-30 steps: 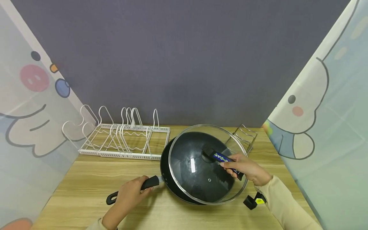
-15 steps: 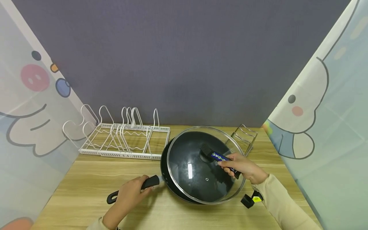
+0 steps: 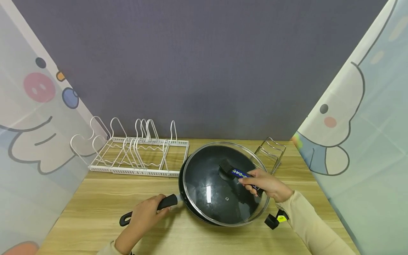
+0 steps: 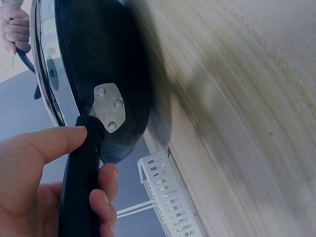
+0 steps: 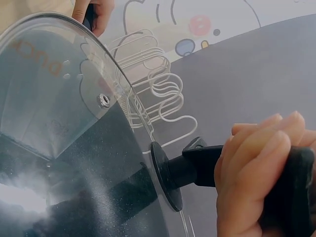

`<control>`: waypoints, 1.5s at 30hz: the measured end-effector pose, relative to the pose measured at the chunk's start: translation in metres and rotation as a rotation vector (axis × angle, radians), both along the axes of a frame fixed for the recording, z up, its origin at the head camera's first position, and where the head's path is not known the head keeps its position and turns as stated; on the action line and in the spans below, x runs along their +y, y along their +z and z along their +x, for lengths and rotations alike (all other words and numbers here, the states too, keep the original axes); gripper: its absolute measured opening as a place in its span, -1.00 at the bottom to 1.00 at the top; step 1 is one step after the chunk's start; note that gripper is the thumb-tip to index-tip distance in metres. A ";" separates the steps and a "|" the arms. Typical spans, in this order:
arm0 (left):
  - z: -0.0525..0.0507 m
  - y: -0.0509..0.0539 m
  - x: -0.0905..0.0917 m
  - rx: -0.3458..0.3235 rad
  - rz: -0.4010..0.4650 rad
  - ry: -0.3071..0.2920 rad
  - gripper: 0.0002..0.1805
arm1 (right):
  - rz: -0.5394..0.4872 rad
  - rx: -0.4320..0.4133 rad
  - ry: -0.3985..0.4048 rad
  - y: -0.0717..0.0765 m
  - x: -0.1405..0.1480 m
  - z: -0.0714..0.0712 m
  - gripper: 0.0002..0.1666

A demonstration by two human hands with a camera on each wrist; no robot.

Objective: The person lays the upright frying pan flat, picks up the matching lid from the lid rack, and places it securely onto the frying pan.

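A dark frying pan (image 4: 106,49) stands low over the wooden table in the middle of the head view. My left hand (image 3: 145,214) grips its black handle (image 3: 167,202), thumb along the top and fingers curled beneath. Over the pan is a clear glass lid (image 3: 204,170) with a metal rim, set slightly right of the pan's edge. My right hand (image 3: 262,184) holds the lid's long black handle (image 3: 237,173), which carries a blue label. Whether the lid touches the pan all round cannot be told. Part of the lid handle is hidden by the right fingers.
A white wire rack (image 3: 143,172) with upright loops stands at the back left, close to the pan. Behind the lid on the right sits a small metal wire rack (image 3: 275,156), partly covered. A dark wall (image 3: 204,71) closes off the back, with printed panels on both sides.
My right hand has moved the lid a little to the left, so it covers more of the pan. My left hand keeps hold of the pan handle and has hardly moved.
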State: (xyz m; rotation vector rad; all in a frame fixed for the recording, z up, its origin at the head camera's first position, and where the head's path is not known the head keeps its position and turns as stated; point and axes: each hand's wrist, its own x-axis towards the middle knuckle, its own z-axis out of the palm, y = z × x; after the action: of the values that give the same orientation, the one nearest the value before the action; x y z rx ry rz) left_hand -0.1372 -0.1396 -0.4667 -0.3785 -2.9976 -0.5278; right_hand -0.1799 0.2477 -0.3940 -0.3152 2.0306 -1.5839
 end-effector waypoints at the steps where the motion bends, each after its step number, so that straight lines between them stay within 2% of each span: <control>1: 0.000 0.000 0.000 0.000 -0.002 0.000 -0.64 | -0.002 0.008 0.004 0.000 -0.001 -0.001 -0.69; 11: 0.000 -0.001 -0.001 0.015 -0.024 -0.013 -0.62 | -0.004 0.040 0.017 -0.004 -0.005 -0.005 -0.70; 26: -0.001 -0.003 -0.001 -0.001 -0.020 -0.001 -0.60 | -0.017 -0.012 0.001 -0.011 -0.010 -0.011 -0.69; 33: -0.002 -0.005 -0.001 0.022 -0.022 -0.002 -0.62 | -0.030 -0.007 0.009 -0.013 -0.012 -0.013 -0.63; 45: -0.001 -0.004 -0.002 0.009 -0.023 -0.003 -0.62 | -0.033 -0.025 0.001 -0.017 -0.015 -0.015 -0.66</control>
State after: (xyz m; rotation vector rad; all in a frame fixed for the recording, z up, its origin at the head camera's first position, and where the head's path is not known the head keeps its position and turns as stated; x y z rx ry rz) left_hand -0.1380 -0.1413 -0.4704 -0.3859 -2.9975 -0.4909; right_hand -0.1948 0.2330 -0.4113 -0.3070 1.9874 -1.6141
